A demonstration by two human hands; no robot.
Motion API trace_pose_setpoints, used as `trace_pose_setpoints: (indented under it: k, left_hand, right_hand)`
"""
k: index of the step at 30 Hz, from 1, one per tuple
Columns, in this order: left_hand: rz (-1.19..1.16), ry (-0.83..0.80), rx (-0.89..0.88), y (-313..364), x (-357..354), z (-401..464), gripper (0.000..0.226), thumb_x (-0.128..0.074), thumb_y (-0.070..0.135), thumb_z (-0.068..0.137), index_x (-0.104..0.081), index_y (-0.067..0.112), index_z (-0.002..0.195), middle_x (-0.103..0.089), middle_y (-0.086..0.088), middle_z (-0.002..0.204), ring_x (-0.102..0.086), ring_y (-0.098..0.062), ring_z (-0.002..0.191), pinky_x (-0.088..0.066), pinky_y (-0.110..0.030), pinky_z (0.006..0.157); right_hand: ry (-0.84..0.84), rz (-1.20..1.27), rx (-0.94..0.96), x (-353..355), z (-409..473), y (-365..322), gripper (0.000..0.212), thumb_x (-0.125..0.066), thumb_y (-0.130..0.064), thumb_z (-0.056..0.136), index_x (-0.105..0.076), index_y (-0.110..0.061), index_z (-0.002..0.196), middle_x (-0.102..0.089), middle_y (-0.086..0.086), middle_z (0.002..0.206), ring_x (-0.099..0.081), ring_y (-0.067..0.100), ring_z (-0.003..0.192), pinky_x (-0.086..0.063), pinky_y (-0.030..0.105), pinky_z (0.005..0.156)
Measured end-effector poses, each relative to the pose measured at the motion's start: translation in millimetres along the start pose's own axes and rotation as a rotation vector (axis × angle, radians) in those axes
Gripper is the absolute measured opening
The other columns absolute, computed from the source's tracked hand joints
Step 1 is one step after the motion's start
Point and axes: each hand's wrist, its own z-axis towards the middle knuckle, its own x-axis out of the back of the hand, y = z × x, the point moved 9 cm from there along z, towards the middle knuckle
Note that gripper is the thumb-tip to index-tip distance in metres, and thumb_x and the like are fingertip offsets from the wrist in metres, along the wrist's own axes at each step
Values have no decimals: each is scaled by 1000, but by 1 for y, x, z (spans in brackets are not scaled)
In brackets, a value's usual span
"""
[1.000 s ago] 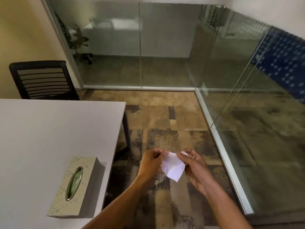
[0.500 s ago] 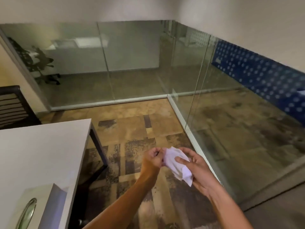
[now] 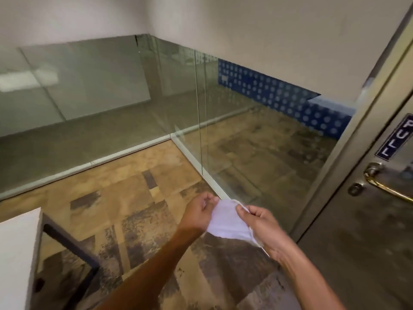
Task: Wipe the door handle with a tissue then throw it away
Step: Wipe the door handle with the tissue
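A white tissue [image 3: 228, 221] is stretched between both hands at waist height over the carpet. My left hand [image 3: 197, 212] pinches its left edge and my right hand [image 3: 260, 224] pinches its right edge. At the right edge of the view a glass door carries a brass door handle [image 3: 388, 187] on a round mount, with a blue PULL sign [image 3: 396, 136] above it. The handle lies up and to the right of my hands, well apart from the tissue.
Glass partition walls [image 3: 201, 121] meet in a corner ahead, with a metal door frame [image 3: 348, 135] to the right. A white table corner [image 3: 17, 249] with dark legs stands at lower left. Patterned carpet [image 3: 134, 209] covers the floor.
The view has swung right: the chair and tissue box have left the frame and the door with its handle has come in. Both hands have spread the tissue out wider.
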Motion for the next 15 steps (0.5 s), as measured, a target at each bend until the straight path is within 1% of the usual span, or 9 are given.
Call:
trace_pose_setpoints:
  k: [2,4,5,7,8,9,11,13,15]
  left_hand:
    - [75,-58,-26,7,-13,14,23,-53,36,102,-59,25,82,-63,2,74,-56,-10,67,-41,-23,60]
    - [74,-141,-58,12,-28,27,23,-53,38,102,-59,24,85,-61,2,72,-54,-12,66,-39,-25,59]
    - [53,-190,-75,15,-37,34,23,-53,39,102,-59,24,86,-60,1,71,-53,-13,65,-39,-26,60]
    - [-5,-274,-75,19,-53,47,24,-56,47,98,-61,26,89,-61,0,74,-53,-16,69,-40,-28,66]
    - [-26,-323,-67,20,-61,54,26,-59,53,94,-63,28,92,-63,7,75,-54,-13,71,-41,-26,69]
    - [-41,-394,-59,22,-69,61,28,-62,56,91,-64,29,95,-65,17,73,-56,-7,70,-43,-19,68]
    - [-74,-628,-29,25,-90,72,32,-69,54,86,-67,25,98,-69,21,73,-59,4,67,-44,-9,61]
    - [-52,-839,-15,29,-107,80,31,-76,48,83,-72,19,94,-73,13,81,-63,2,74,-46,-11,67]
    - [-6,-990,-23,36,-118,91,20,-80,39,83,-75,20,86,-72,11,78,-62,0,72,-44,-13,68]
  right_hand:
    - [67,-51,16,20,-1,-5,41,-72,-57,78,-56,-22,64,-37,4,64,-31,18,60,-21,34,61]
    - [109,-82,43,35,-3,-11,43,-69,-59,80,-52,-23,62,-32,2,61,-25,16,56,-15,33,56]
    - [135,-68,53,42,-3,-13,44,-67,-58,83,-55,-19,66,-35,6,63,-28,18,58,-18,32,56]
    - [156,0,49,53,0,-14,49,-61,-52,93,-65,-5,79,-57,13,72,-47,22,64,-35,33,61]
    - [160,41,52,58,2,-15,52,-56,-48,98,-69,0,86,-69,18,80,-59,24,71,-45,35,70]
    - [175,63,63,63,4,-17,51,-52,-45,101,-73,1,92,-74,23,88,-67,25,82,-50,36,83]
    - [240,41,98,75,7,-23,56,-47,-42,103,-75,5,90,-75,26,86,-72,23,96,-47,33,99]
    - [313,42,115,86,10,-26,65,-52,-49,98,-69,13,87,-75,22,83,-71,25,92,-45,33,95]
    - [390,108,94,100,15,-24,72,-58,-55,91,-63,17,95,-72,30,91,-63,27,83,-44,36,84]
